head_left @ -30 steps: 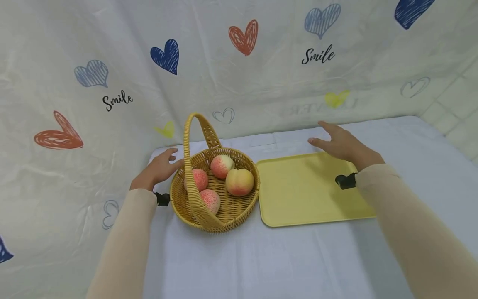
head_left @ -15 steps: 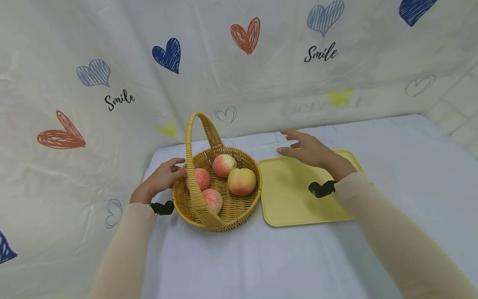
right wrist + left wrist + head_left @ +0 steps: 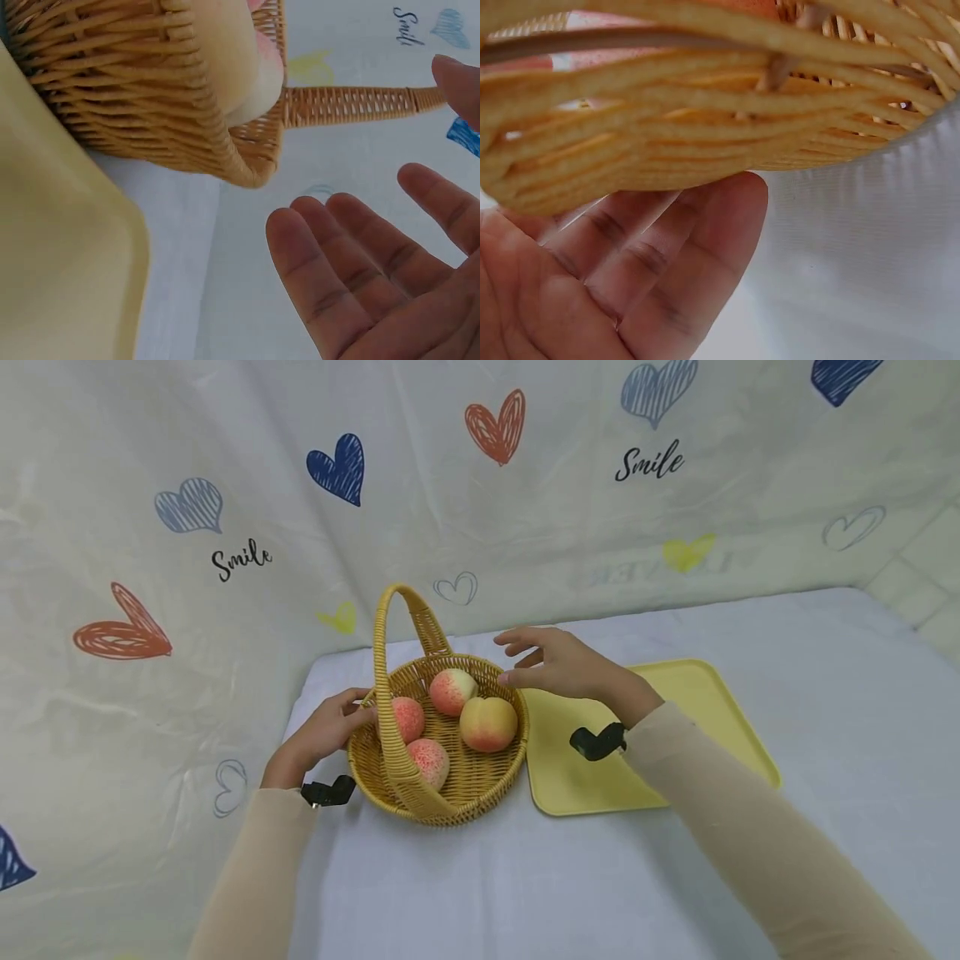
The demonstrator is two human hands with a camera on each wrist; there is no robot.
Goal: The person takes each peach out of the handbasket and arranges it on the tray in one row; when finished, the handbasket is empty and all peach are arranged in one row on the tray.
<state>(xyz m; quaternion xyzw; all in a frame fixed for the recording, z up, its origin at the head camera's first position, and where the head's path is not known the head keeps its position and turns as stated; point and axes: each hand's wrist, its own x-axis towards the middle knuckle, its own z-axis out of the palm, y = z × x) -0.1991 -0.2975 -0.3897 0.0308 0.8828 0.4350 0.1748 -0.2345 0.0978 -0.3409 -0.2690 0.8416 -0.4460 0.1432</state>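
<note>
A round wicker basket (image 3: 468, 781) with a tall arched handle (image 3: 390, 727) stands on the table. Several peaches (image 3: 488, 725) lie in it, pink and yellow. At its left rim is my left hand (image 3: 324, 731), the thumb over the edge and the fingers along the outer wall. The left wrist view shows those fingers (image 3: 727, 225) against the woven wall (image 3: 690, 150); the thumb cannot be made out there. Near the basket's right rim hovers my right hand (image 3: 558, 664), fingers spread and holding nothing. In the right wrist view a gap separates its fingers (image 3: 300, 255) from the wicker.
A yellow tray (image 3: 705, 718) lies just right of the basket, partly under my right forearm. White cloth (image 3: 450, 893) covers the table. Behind rises a hanging sheet (image 3: 555, 527) printed with hearts and words.
My right hand has swept left from above the tray to the basket's right rim. My left hand has closed in on the left rim. The basket and peaches stay put.
</note>
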